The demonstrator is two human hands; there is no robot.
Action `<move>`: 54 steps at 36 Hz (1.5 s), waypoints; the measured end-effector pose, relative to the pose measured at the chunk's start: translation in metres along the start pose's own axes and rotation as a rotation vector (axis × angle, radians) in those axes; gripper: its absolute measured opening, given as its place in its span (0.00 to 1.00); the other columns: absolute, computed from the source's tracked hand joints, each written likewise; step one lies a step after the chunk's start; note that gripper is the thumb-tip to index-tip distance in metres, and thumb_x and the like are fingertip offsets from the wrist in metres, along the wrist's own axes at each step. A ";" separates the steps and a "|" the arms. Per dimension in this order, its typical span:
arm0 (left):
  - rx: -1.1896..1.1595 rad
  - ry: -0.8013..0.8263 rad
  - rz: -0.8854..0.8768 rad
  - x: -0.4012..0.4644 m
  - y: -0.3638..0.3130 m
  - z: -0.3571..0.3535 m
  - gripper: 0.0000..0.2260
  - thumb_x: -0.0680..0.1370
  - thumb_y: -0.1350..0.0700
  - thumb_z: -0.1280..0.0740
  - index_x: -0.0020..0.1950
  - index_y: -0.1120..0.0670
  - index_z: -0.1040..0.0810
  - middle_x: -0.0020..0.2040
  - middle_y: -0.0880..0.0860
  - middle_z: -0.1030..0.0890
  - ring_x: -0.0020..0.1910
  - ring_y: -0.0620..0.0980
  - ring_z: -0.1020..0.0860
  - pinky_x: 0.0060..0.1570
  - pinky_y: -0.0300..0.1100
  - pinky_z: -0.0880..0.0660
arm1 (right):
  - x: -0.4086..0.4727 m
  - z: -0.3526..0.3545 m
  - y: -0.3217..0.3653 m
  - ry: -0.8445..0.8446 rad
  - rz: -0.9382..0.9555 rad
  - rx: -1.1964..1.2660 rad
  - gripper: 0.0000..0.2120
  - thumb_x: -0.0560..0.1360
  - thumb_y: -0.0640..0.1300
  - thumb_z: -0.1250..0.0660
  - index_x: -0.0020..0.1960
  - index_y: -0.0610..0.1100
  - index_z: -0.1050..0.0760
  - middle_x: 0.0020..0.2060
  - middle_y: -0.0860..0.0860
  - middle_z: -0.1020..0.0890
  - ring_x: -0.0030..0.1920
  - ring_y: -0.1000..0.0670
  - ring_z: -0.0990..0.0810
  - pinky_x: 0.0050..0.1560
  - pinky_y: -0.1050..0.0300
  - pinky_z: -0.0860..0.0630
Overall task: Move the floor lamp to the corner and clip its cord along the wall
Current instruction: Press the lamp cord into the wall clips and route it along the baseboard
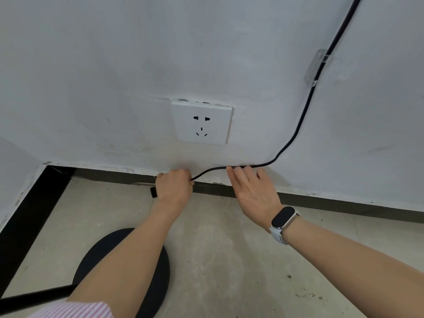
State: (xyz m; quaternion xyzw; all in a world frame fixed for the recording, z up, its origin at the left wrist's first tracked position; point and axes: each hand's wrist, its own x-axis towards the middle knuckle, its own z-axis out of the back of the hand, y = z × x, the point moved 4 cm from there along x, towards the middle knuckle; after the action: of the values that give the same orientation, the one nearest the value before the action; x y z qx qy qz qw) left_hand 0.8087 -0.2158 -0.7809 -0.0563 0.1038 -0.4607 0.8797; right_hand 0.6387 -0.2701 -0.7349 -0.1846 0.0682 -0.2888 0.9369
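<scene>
The left hand (174, 185) is gripping the black cord (296, 134) low against the wall (91, 76), near the floor's corner. The right hand (253, 188), fingers spread, is pressing it below the unmarked socket (203, 123); a clear clip (317, 65) is holding it higher.

Bare wall (91, 76) left of the socket (202, 123) and open floor (241, 260) at right leave hands free passage; lamp base (96, 255) w/ pole (34, 297) blocks lower left, cord (296, 131) & clear clip (315, 65) cross wall at right.
</scene>
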 end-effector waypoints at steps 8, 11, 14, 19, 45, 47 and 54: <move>-0.130 -0.075 0.177 0.004 0.004 0.012 0.05 0.74 0.53 0.32 0.43 0.54 0.21 0.43 0.57 0.18 0.42 0.59 0.22 0.36 0.41 0.35 | -0.004 -0.003 -0.001 0.074 -0.037 0.086 0.30 0.68 0.41 0.38 0.69 0.41 0.36 0.49 0.48 0.22 0.45 0.47 0.24 0.41 0.55 0.28; -0.164 -0.144 0.207 0.002 0.005 0.013 0.05 0.75 0.54 0.33 0.41 0.55 0.22 0.41 0.57 0.18 0.37 0.57 0.25 0.34 0.41 0.36 | -0.005 -0.005 -0.002 0.086 -0.046 0.111 0.32 0.67 0.41 0.36 0.71 0.41 0.38 0.50 0.47 0.22 0.46 0.46 0.24 0.41 0.54 0.28; -0.226 -0.199 0.232 -0.001 0.005 0.013 0.07 0.75 0.54 0.32 0.39 0.56 0.24 0.39 0.56 0.19 0.35 0.56 0.25 0.34 0.41 0.35 | -0.004 -0.010 0.002 0.103 -0.024 0.167 0.32 0.71 0.38 0.42 0.73 0.39 0.48 0.55 0.44 0.26 0.51 0.44 0.27 0.45 0.52 0.30; -0.261 -0.179 0.223 -0.007 0.002 0.006 0.07 0.75 0.55 0.33 0.41 0.58 0.25 0.40 0.56 0.19 0.37 0.57 0.24 0.34 0.43 0.33 | -0.002 -0.017 0.006 0.131 -0.007 0.266 0.32 0.74 0.36 0.48 0.74 0.37 0.59 0.57 0.40 0.30 0.54 0.40 0.31 0.48 0.48 0.34; -0.523 -0.111 0.035 -0.009 -0.024 0.013 0.08 0.77 0.55 0.36 0.45 0.57 0.20 0.42 0.56 0.17 0.42 0.57 0.22 0.40 0.46 0.25 | -0.009 -0.030 -0.004 0.041 -0.041 0.305 0.37 0.72 0.34 0.44 0.74 0.43 0.60 0.45 0.42 0.22 0.44 0.42 0.29 0.37 0.52 0.39; -0.455 -0.171 0.028 -0.008 -0.026 0.017 0.09 0.77 0.53 0.36 0.46 0.57 0.20 0.44 0.55 0.17 0.43 0.56 0.22 0.41 0.46 0.27 | -0.009 -0.030 -0.005 0.039 -0.048 0.313 0.37 0.72 0.34 0.44 0.74 0.44 0.60 0.46 0.42 0.23 0.45 0.42 0.28 0.37 0.52 0.39; -0.224 -0.416 -0.129 -0.017 -0.032 0.024 0.08 0.76 0.55 0.34 0.47 0.59 0.20 0.45 0.57 0.17 0.45 0.57 0.22 0.48 0.51 0.31 | -0.008 -0.032 -0.005 0.049 -0.054 0.356 0.35 0.73 0.36 0.45 0.75 0.44 0.58 0.49 0.42 0.24 0.49 0.42 0.28 0.37 0.53 0.38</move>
State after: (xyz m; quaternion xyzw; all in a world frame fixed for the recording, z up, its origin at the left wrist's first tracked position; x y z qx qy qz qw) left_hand 0.7797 -0.2202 -0.7487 -0.2536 -0.0332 -0.4801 0.8391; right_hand 0.6221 -0.2790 -0.7618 -0.0105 0.0336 -0.3258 0.9448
